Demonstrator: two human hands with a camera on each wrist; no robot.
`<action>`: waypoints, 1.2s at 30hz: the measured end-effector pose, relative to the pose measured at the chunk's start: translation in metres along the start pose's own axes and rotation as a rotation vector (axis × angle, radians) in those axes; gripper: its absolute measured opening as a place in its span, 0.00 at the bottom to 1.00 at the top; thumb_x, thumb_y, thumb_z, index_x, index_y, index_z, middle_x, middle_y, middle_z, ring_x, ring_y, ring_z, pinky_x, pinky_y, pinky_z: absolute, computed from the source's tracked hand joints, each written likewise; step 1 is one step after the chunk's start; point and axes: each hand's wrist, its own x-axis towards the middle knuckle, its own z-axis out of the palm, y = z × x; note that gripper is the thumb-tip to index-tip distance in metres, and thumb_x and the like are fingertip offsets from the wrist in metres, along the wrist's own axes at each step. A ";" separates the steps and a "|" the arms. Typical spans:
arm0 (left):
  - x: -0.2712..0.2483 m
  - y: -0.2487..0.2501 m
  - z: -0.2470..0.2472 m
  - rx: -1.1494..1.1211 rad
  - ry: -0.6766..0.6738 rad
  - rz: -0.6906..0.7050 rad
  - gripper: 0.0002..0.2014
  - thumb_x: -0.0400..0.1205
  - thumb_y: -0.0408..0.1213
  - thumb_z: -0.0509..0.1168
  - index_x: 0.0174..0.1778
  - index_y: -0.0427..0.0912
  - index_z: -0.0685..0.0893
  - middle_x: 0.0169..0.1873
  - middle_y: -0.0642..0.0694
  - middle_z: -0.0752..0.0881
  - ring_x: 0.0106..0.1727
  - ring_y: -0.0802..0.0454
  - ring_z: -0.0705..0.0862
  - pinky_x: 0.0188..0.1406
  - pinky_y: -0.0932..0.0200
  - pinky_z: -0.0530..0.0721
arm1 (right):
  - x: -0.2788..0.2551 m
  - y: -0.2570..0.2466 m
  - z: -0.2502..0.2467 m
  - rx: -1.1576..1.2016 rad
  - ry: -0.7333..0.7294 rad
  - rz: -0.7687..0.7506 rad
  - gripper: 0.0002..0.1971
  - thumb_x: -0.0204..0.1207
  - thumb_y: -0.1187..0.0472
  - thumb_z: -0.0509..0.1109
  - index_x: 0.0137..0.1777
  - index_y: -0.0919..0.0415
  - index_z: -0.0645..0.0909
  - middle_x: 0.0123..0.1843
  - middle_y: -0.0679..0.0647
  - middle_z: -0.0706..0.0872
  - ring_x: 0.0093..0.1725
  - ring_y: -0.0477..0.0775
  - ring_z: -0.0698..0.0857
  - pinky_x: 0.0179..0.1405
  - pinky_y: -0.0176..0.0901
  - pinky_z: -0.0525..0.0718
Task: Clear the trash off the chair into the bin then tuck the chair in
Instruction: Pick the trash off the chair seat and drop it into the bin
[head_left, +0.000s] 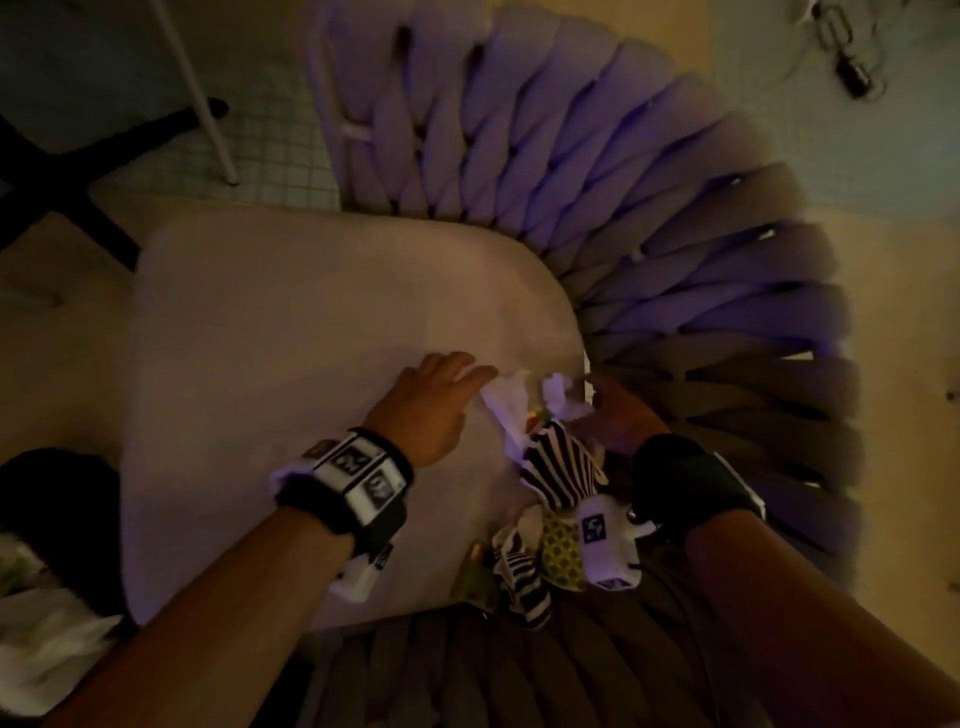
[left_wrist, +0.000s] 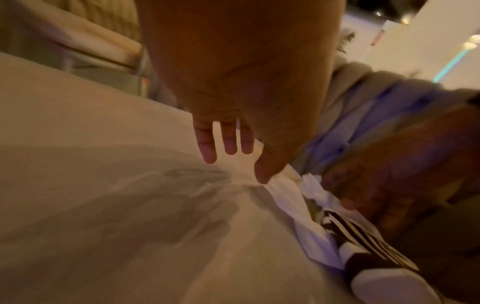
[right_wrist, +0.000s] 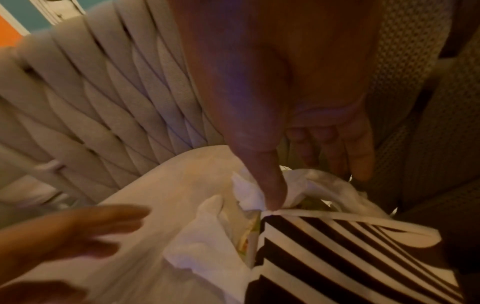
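Observation:
A beige cushioned chair seat (head_left: 311, 389) with a woven strap back (head_left: 675, 234) fills the head view. Trash lies bunched at the seat's right edge: white tissue (head_left: 506, 410), a crumpled tissue (head_left: 563, 395), a black-and-white striped wrapper (head_left: 563, 467) and a green-patterned wrapper (head_left: 563, 561). My left hand (head_left: 467, 374) lies flat on the seat, straight fingers touching the white tissue (left_wrist: 285, 197). My right hand (head_left: 613, 410) cups the pile from the right. Its thumb rests on the tissue (right_wrist: 249, 191) beside the striped wrapper (right_wrist: 337, 257), with the fingers (right_wrist: 358, 156) loose behind.
A black bin (head_left: 57, 499) with a white liner (head_left: 47, 639) stands at the lower left beside the chair. A white table leg (head_left: 202, 93) and a black chair base (head_left: 62, 171) stand on the floor at the upper left.

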 end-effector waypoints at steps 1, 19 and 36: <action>0.013 0.010 0.005 0.036 -0.046 0.018 0.33 0.79 0.27 0.58 0.80 0.52 0.61 0.81 0.44 0.60 0.79 0.42 0.60 0.74 0.42 0.65 | 0.003 0.001 -0.001 0.003 -0.013 0.016 0.26 0.73 0.58 0.75 0.70 0.63 0.75 0.65 0.61 0.83 0.65 0.59 0.81 0.63 0.45 0.76; 0.015 0.019 0.020 -0.358 0.315 -0.124 0.21 0.77 0.22 0.54 0.63 0.41 0.80 0.51 0.40 0.76 0.52 0.40 0.80 0.54 0.48 0.81 | 0.019 0.009 -0.006 0.231 0.067 0.077 0.21 0.77 0.48 0.64 0.56 0.67 0.84 0.54 0.66 0.89 0.48 0.62 0.88 0.47 0.47 0.85; 0.041 0.056 0.090 -0.209 -0.013 -0.418 0.17 0.80 0.44 0.63 0.63 0.44 0.80 0.60 0.35 0.76 0.61 0.36 0.78 0.58 0.49 0.78 | 0.025 0.014 0.033 0.135 0.027 0.045 0.20 0.72 0.63 0.73 0.64 0.66 0.79 0.62 0.63 0.84 0.61 0.62 0.83 0.50 0.40 0.75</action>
